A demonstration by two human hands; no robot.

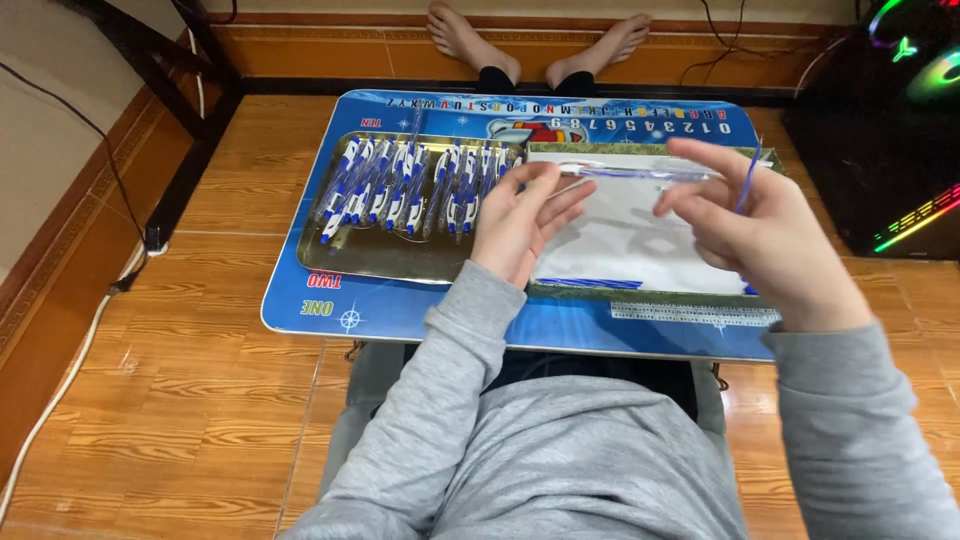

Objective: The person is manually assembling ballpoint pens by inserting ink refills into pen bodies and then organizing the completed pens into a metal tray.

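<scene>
Fingers of your left hand (520, 222) and right hand (750, 235) pinching a clear pen barrel (640, 173) between them, above a white sheet (630, 250), blue-and-white pens (400, 185) in a metal tray (370, 262) on the blue surface (400, 305).

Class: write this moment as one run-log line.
left hand: on clear pen barrel | right hand: holds barrel, thin blue refill | metal tray: assembled blue-white pens

pens (400, 190): blue-white | tray (370, 262): seemingly gold | table (400, 305): blue | sleeves (450, 370): grey

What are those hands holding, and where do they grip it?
A clear pen barrel, held level: left hand at one end, right hand at the other. The right also pinches a thin blue refill.
</scene>
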